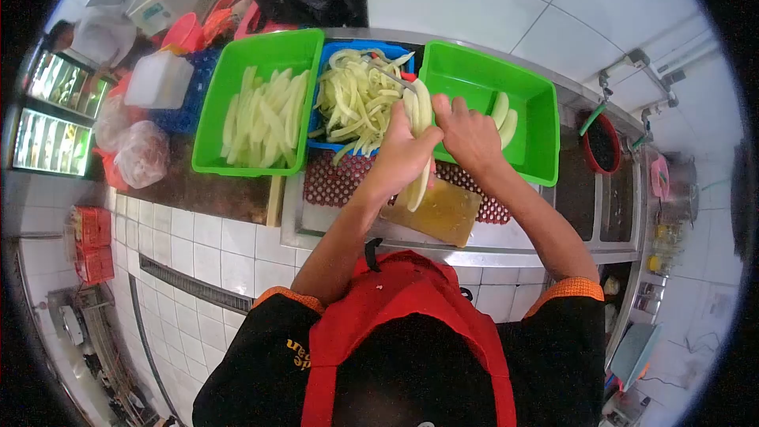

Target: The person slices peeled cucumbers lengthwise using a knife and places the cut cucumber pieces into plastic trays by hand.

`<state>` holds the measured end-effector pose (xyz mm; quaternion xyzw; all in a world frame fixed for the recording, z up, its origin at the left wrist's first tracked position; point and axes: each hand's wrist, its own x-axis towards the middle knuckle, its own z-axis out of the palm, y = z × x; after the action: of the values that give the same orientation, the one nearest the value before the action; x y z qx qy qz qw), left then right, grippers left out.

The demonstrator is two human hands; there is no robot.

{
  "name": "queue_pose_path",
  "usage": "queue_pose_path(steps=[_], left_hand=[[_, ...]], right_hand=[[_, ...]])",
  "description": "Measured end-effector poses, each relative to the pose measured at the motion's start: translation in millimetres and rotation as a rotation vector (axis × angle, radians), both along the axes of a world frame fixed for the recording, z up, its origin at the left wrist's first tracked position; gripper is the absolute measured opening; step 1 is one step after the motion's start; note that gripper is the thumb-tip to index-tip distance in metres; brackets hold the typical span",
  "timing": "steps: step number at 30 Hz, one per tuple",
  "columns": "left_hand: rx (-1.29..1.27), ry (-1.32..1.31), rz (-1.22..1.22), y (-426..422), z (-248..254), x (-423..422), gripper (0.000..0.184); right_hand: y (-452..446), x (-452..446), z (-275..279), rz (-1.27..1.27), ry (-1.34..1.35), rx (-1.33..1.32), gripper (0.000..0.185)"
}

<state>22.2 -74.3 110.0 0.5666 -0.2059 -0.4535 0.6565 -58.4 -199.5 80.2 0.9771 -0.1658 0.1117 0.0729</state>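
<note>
Long pale-green peeled pieces that look like cucumber (417, 111) are gripped in my left hand (399, 154), their lower ends pointing toward me. My right hand (472, 138) is beside their upper part with its fingers curled; what it holds, if anything, is hidden. Near their top lies a metal tool with a red part (409, 77), its kind unclear. The blue tray (405, 51) behind my left hand is heaped with thin pale strips (360, 99). In the right green tray (474, 71) lie a few peeled pieces (507, 122). Below my hands sits a yellowish board (443, 213).
A left green tray (207, 154) holds several pale-green lengths. Dark red perforated matting (324, 182) lies under the blue tray. Farther left are a white container (160, 79) and plastic bags (142, 154). A red bucket (601, 146) stands at the right by the taps.
</note>
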Motion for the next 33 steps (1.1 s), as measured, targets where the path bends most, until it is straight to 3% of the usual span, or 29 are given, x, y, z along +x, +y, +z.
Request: queue_pose_path(steps=[4,10,13,15,16,19,22,24,25,27,28,30,31,33], left_hand=[[0.034,-0.078,-0.038,-2,-17,1,0.060],[0.101,-0.091,-0.166,9,-18,-4,0.055],[0.133,-0.054,-0.214,17,-26,-10,0.053],[0.020,-0.424,0.009,9,-60,-13,0.058],[0.026,-0.422,0.013,6,-69,-14,0.058],[-0.071,-0.543,0.002,3,-86,-12,0.064],[-0.109,-0.460,-0.042,7,-90,-11,0.057],[0.000,0.114,-0.059,15,-88,-10,0.043],[0.014,0.126,-0.052,25,-97,-3,0.043],[-0.348,0.858,-0.177,48,-119,19,0.036],[-0.277,0.878,-0.042,51,-102,16,0.039],[-0.325,0.926,-0.024,65,-91,20,0.037],[-0.384,0.974,-0.027,70,-84,21,0.035],[-0.390,0.984,0.001,78,-70,17,0.033]], right_hand=[[-4,-4,-19,-0.007,0.002,0.011,0.018],[-17,-6,-52,-0.150,-0.068,0.113,0.014],[-35,-10,-48,-0.220,-0.274,0.145,0.011],[-14,-18,-21,-0.306,-0.543,1.214,0.024],[0,-20,-6,-0.378,-0.538,1.582,0.030],[15,-18,-22,-0.201,-0.522,1.501,0.027],[10,-23,-34,-0.284,-0.625,1.725,0.026],[5,-29,-35,-0.391,-0.653,1.868,0.026],[3,-36,-33,-0.404,-0.639,1.880,0.026],[-7,-48,-26,-0.409,-0.664,1.867,0.028],[-11,-55,-25,-0.410,-0.653,1.884,0.028],[-11,-70,-26,-0.384,-0.323,1.588,0.028],[-7,-75,-29,-0.374,-0.309,1.599,0.028],[2,-84,-45,-0.272,0.013,1.371,0.029]])
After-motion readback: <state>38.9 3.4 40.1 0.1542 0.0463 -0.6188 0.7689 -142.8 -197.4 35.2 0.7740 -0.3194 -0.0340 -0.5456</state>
